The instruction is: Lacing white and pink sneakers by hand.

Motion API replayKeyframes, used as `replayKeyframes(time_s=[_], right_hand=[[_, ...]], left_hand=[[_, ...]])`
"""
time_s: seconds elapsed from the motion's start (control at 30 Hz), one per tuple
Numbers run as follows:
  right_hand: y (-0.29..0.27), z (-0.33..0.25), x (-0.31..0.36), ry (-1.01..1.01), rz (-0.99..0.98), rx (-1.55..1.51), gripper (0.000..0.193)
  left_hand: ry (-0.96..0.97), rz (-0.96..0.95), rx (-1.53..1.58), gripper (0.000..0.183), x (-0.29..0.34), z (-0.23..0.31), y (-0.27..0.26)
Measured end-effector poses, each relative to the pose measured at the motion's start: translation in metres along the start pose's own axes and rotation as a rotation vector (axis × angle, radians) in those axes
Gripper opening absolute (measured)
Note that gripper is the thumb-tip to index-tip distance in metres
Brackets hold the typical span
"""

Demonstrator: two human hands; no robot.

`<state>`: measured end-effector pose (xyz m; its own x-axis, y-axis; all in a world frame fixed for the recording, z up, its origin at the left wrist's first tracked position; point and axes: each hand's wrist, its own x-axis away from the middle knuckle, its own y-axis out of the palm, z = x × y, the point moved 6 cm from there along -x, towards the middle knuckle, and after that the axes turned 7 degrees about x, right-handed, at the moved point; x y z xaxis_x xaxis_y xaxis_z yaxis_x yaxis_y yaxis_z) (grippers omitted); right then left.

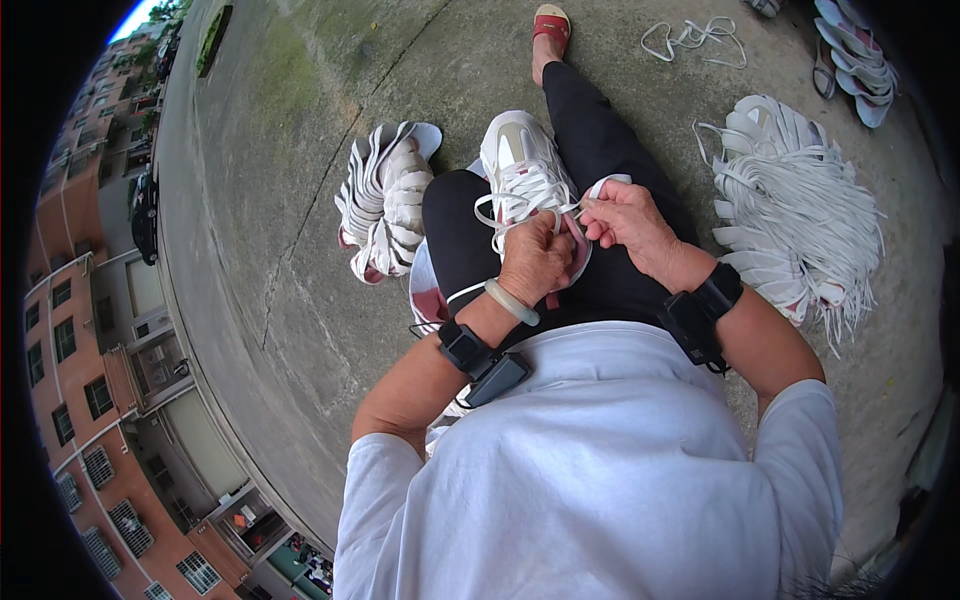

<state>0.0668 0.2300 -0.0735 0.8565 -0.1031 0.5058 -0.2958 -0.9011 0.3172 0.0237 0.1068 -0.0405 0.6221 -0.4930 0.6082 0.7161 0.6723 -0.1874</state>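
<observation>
A white, beige and pink sneaker [515, 145] rests on my lap, its toe pointing away from me. White shoelace [527, 190] crosses its front, with a loose loop out to the left. My left hand [535, 258] is closed at the shoe's opening, its fingertips pinching the lace by the tongue. Just to the right, my right hand [632, 225] has thumb and forefinger pressed together on the same lace, and a white loop stands up above the fingers. The lace's exact path between the fingertips is partly hidden.
Stacked shoe uppers [385, 205] lie on the concrete at left. On the right is a large heap of laced uppers [790, 200] with trailing laces. A loose lace [695, 40] and more stacked pieces [862, 65] lie farther off. My foot wears a red sandal [552, 25].
</observation>
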Motion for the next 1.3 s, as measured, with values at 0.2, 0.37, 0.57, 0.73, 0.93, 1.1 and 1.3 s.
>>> replayKeyframes(time_s=[0.2, 0.37, 0.57, 0.73, 0.93, 1.1, 1.3], right_hand=[[0.0, 0.003, -0.003, -0.013, -0.021, -0.025, 0.013], [-0.001, 0.002, -0.004, 0.006, -0.025, -0.007, 0.012], [0.0, 0.001, -0.003, 0.031, -0.046, -0.034, 0.013], [0.0, -0.001, -0.003, 0.024, -0.025, 0.014, 0.012], [0.003, 0.001, -0.009, -0.054, 0.075, 0.278, 0.009], [0.006, -0.012, -0.009, -0.498, 0.217, 0.672, 0.01], [0.014, -0.027, 0.004, -0.687, 0.268, 0.804, 0.013]], left_hand=[[0.069, 0.056, -0.01, 0.005, -0.002, 0.002, -0.001], [0.054, 0.084, 0.001, 0.008, 0.0, 0.003, -0.001], [0.044, 0.046, 0.072, 0.011, -0.002, 0.0, -0.001], [0.022, 0.045, 0.047, 0.011, -0.001, 0.001, -0.002], [0.024, 0.049, 0.031, 0.011, -0.002, 0.001, -0.001], [0.092, 0.044, 0.092, 0.011, -0.004, -0.007, 0.0], [0.067, 0.05, 0.245, 0.01, -0.005, -0.006, 0.0]])
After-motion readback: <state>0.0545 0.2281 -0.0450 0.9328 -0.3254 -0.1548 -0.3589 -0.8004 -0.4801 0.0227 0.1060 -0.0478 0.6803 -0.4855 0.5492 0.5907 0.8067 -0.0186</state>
